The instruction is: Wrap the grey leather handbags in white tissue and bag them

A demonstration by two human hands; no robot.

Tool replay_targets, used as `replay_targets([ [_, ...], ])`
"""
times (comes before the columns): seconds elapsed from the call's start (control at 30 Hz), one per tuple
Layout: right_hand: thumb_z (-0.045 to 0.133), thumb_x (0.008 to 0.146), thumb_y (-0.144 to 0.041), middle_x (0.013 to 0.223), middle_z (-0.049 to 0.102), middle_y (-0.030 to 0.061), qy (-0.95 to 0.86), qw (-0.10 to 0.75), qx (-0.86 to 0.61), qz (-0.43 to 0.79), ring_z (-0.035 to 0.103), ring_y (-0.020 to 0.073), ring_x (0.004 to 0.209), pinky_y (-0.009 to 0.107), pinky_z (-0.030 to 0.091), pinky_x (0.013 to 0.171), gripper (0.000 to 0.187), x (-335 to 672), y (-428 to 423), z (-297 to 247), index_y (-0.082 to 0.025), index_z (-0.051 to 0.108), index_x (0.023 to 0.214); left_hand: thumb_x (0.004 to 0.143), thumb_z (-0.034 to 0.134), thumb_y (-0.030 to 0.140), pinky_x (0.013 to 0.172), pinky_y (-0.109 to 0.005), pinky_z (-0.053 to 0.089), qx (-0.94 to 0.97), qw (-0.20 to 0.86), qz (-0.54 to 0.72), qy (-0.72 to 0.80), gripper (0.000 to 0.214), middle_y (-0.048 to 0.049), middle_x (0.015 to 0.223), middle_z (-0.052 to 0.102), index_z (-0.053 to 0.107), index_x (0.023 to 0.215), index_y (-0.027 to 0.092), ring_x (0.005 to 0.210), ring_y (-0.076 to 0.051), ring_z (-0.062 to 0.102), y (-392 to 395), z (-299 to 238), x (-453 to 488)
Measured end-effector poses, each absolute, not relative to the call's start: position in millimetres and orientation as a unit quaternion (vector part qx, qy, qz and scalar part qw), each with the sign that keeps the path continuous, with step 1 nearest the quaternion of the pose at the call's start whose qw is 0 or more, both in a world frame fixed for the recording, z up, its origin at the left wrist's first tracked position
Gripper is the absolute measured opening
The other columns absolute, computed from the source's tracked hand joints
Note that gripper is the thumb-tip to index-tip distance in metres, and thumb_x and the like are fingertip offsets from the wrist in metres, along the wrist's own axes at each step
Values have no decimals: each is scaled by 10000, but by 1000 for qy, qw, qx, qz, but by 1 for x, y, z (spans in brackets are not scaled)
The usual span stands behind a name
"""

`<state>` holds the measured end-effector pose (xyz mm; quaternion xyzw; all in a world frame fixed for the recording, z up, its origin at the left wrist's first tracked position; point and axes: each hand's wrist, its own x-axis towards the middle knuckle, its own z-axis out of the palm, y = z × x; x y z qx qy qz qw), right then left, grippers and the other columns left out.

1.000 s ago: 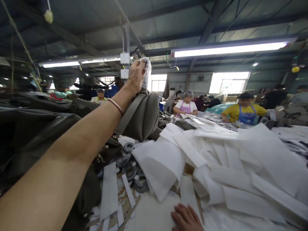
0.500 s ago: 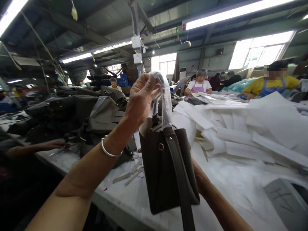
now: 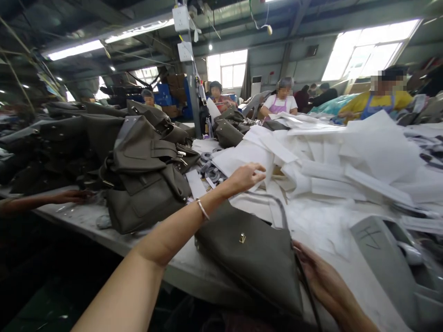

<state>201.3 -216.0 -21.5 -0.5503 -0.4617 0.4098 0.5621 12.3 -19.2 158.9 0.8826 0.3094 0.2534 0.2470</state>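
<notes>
The left hand (image 3: 246,177), fingers loosely curled and parted, hovers near the dark bag (image 3: 252,258). The right hand (image 3: 320,274) touches its side; I cannot tell whether those fingers pinch.

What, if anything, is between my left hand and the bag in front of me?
Nothing visible stands between your left hand and the bag. Your right hand is at its right edge, out of that path.

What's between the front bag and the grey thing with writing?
The right hand and pale tabletop lie between the bag and grey thing in the head view.
</notes>
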Motion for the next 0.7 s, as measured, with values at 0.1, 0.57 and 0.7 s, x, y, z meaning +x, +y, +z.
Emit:
replay_targets([
  [0.1, 541, 852, -614, 1038, 755, 134, -348, 551, -658, 378, 712, 329, 986, 448, 613, 828, 484, 238, -241, -21, -182, 709, 994, 918, 578, 231, 931, -310, 489, 895, 256, 217, 295, 218, -102, 1101, 699, 683, 1077, 126, 1014, -210, 661, -32, 125, -29],
  [0.57, 618, 827, -345, 1410, 558, 140, -855, 198, -470, -97, 585, 321, 1223, 459, 521, 975, 685, 150, -219, 27, -159, 437, 1460, 727, 756, 583, 1151, -574, 239, 955, 53, 11, 291, 978, -177, 1565, 319, 300, 1518, 232, 1453, -372, 270, -122, 77, -121],
  [0.7, 584, 819, -211, 1364, 611, 77, -859, 190, -473, -49, 627, 253, 1175, 402, 522, 984, 633, 192, -214, 14, -227, 465, 1441, 806, 689, 489, 1135, -573, 269, 950, 53, -1, 308, 843, -205, 1491, 427, 324, 1498, 175, 1393, -380, 380, -129, 73, -90],
])
